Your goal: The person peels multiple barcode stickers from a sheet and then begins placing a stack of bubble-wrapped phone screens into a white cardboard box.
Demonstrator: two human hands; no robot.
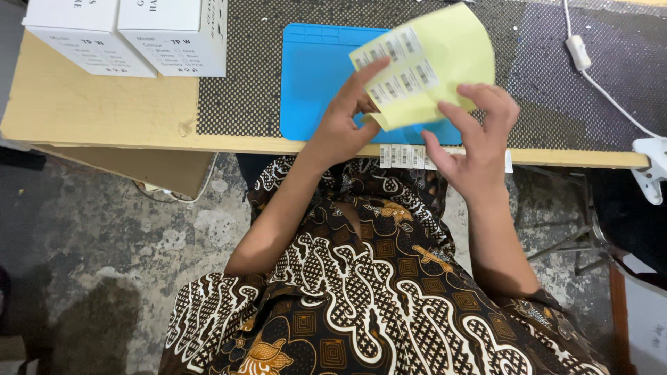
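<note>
Your wooden table (104,104) carries a dotted black mat (556,90), and on that a blue silicone mat (313,83). Two white boxes (132,35) stand at the far left corner. Above the blue mat you hold a yellow label sheet (445,48) — left hand (344,125) pinching its lower edge, forefinger laid along the white barcode stickers (399,66). Your right hand (476,142) grips the sheet's lower right edge, fingers curled — a sticker strip (403,157) hangs on the table's near edge.

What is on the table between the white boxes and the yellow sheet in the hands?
In the head view, the near half of a blue mat on dotted black matting lies between the white boxes and the yellow sheet.
</note>
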